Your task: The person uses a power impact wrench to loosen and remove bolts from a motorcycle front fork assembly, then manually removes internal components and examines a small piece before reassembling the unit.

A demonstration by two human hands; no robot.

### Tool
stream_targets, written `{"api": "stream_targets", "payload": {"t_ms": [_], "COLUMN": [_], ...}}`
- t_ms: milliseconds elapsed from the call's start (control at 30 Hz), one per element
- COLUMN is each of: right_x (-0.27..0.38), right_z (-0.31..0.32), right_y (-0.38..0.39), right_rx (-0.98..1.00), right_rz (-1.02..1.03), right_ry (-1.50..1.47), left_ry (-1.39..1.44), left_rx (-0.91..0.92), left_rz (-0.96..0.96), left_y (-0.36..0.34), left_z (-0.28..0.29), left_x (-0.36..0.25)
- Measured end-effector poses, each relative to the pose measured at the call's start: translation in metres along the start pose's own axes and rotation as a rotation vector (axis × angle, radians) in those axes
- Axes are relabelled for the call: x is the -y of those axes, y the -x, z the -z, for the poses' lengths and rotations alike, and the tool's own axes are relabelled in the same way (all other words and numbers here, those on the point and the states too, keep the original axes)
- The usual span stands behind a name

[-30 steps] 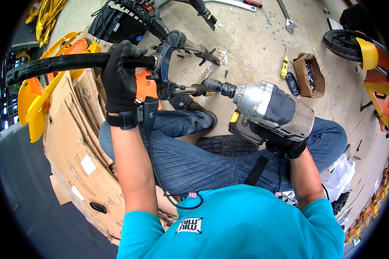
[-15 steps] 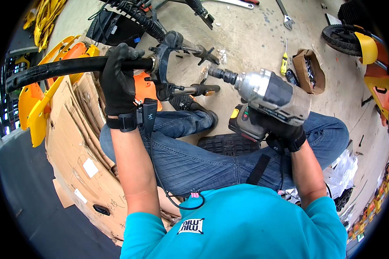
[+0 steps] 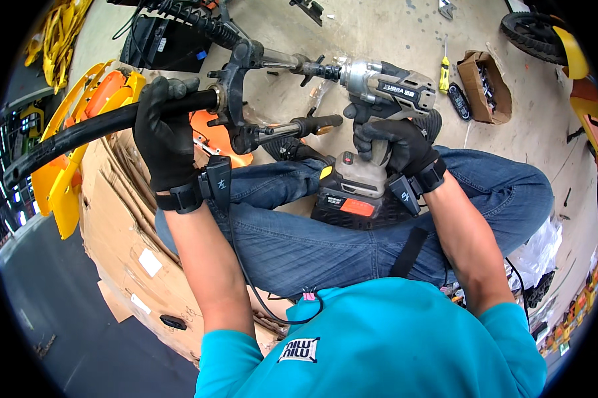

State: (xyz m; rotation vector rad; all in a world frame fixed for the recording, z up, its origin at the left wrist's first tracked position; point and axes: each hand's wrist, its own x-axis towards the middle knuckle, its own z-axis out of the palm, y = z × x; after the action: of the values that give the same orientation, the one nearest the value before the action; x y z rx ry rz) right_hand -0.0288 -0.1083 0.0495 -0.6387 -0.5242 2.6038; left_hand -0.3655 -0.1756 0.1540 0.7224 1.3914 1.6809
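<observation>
My gloved left hand (image 3: 163, 136) is closed round a long black curved tube (image 3: 73, 136), which joins a dark metal fork clamp (image 3: 234, 83) with two shaft ends. My gloved right hand (image 3: 388, 142) grips the handle of a grey-and-black cordless impact wrench (image 3: 358, 192). The wrench's socket (image 3: 329, 71) meets the end of the upper shaft (image 3: 279, 58); whether it is fully seated I cannot tell. The lower shaft (image 3: 282, 132) points toward the wrench's handle. My crossed legs in jeans lie beneath both hands.
Yellow and orange panels (image 3: 65, 199) stand on stacked cardboard (image 3: 126, 232) at left. A black coiled shock (image 3: 196, 26) lies above. A yellow screwdriver (image 3: 444, 76), a black oblong item (image 3: 459, 101) and a box of parts (image 3: 484, 86) are at right, beside an orange wheeled frame (image 3: 584, 113).
The wrench has risen and moved left, from the lower shaft to the upper one, and turned so its battery points down. My left hand and the tube have shifted left and slightly down.
</observation>
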Motion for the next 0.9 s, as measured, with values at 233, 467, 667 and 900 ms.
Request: {"api": "stream_targets", "payload": {"t_ms": [233,467,667,900], "right_x": [-0.009,-0.007,-0.004,-0.011], "right_z": [0.007,0.004,-0.003,0.006], "right_y": [0.001,-0.004,-0.005,-0.006], "right_rx": [-0.019,-0.003,0.005,0.004], "right_rz": [-0.135,-0.131,-0.1,-0.133], "right_ry": [-0.082,-0.107,-0.08,-0.093], "left_ry": [-0.283,-0.042,0.015,-0.189], "left_rx": [0.083,0.094,0.079,0.113], "left_rz": [-0.178,-0.043,0.0,-0.155], "left_y": [0.005,0.003,0.0,0.003], "left_z": [-0.001,-0.003,0.001,0.006], "left_x": [0.003,-0.003,-0.002,0.003]}}
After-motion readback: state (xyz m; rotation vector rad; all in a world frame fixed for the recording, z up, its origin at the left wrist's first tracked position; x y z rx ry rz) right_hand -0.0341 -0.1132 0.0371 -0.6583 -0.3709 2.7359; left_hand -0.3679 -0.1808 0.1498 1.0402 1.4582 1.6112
